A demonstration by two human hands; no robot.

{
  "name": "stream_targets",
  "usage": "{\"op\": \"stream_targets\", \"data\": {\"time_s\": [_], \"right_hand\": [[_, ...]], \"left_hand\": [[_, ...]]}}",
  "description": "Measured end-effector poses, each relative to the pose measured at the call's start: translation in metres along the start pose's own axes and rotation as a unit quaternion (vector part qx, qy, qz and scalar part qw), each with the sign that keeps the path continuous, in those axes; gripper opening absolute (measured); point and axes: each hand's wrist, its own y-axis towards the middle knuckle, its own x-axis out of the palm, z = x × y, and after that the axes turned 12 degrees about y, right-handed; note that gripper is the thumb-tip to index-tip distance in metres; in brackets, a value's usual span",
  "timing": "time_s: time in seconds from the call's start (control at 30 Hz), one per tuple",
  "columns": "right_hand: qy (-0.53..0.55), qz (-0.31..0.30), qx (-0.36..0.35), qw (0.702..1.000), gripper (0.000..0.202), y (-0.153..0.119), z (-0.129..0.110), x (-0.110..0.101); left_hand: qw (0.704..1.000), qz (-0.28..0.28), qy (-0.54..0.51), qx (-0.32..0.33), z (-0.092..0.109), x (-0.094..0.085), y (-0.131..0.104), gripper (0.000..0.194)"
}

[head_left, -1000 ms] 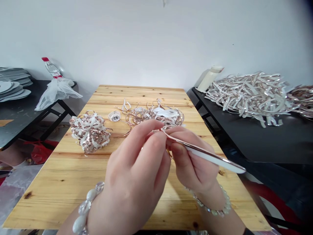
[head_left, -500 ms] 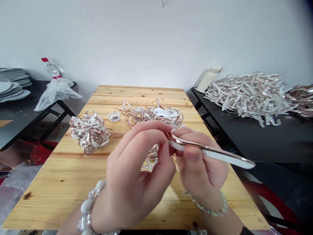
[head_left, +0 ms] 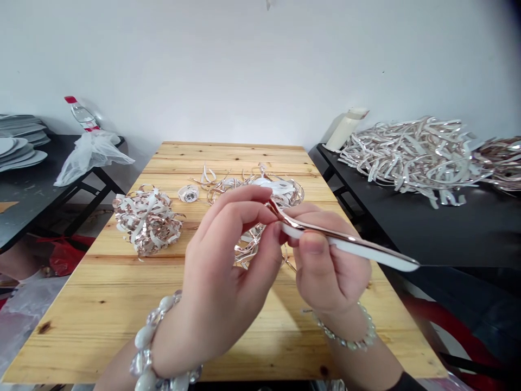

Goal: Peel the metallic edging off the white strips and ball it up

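Note:
A curved strip [head_left: 358, 251], rose-gold on its edge and white on its face, slants down to the right above the wooden table. My right hand [head_left: 331, 260] pinches it between thumb and fingers near its middle. At the strip's left end, the fingertips and thumb of my left hand [head_left: 228, 271] close on it, partly covering that end. Behind my hands lies a loose pile of similar strips [head_left: 280, 190], partly hidden. To the left sits a bunch of short curled white and rose-gold pieces [head_left: 148, 221], with a white watch-like item [head_left: 188, 193] beside it.
On the right, a black table [head_left: 407, 228] bears a large heap of strips [head_left: 415, 157] and a cream cylinder [head_left: 345, 129]. The left black table [head_left: 24, 190] holds stacked grey plates [head_left: 20, 152], a red-capped bottle [head_left: 83, 115] and white netting [head_left: 91, 155].
Both hands and the strip have moved slightly up and left. My left fingers have straightened a little, and more of the strip's left end shows.

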Motion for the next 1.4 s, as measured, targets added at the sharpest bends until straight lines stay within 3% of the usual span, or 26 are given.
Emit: {"op": "stream_targets", "data": {"time_s": [0.13, 0.43, 0.57, 0.67, 0.8, 0.9, 1.13, 1.4], "right_hand": [[0.022, 0.002, -0.056, 0.998, 0.018, 0.003, 0.000, 0.004], [0.205, 0.002, 0.042, 0.978, 0.019, 0.001, -0.007, 0.000], [0.281, -0.035, 0.091, 0.955, 0.020, 0.004, -0.005, 0.002], [0.313, -0.030, 0.098, 0.944, 0.018, 0.007, 0.002, 0.007], [0.280, 0.007, 0.095, 0.955, 0.020, 0.006, 0.006, 0.011], [0.228, 0.018, 0.086, 0.970, 0.020, 0.002, 0.006, 0.010], [0.181, 0.018, 0.052, 0.982, 0.021, -0.004, 0.004, 0.010], [0.225, 0.004, 0.092, 0.970, 0.025, 0.002, -0.002, 0.007]], "left_hand": [[1.000, -0.009, -0.008, 0.001, 0.000, 0.000, -0.001, 0.015], [0.999, 0.011, -0.030, -0.004, 0.002, -0.001, -0.003, 0.014], [0.996, 0.080, 0.019, -0.039, 0.005, -0.012, -0.001, 0.013], [0.996, 0.052, 0.078, -0.016, 0.008, -0.023, 0.002, 0.013], [0.986, -0.010, 0.162, 0.047, 0.010, -0.030, 0.004, 0.010], [0.979, -0.032, 0.194, 0.055, 0.011, -0.027, 0.004, 0.004], [0.979, -0.034, 0.195, 0.050, 0.008, -0.020, 0.001, 0.007], [0.981, -0.022, 0.184, 0.055, 0.008, -0.023, -0.001, 0.010]]}}
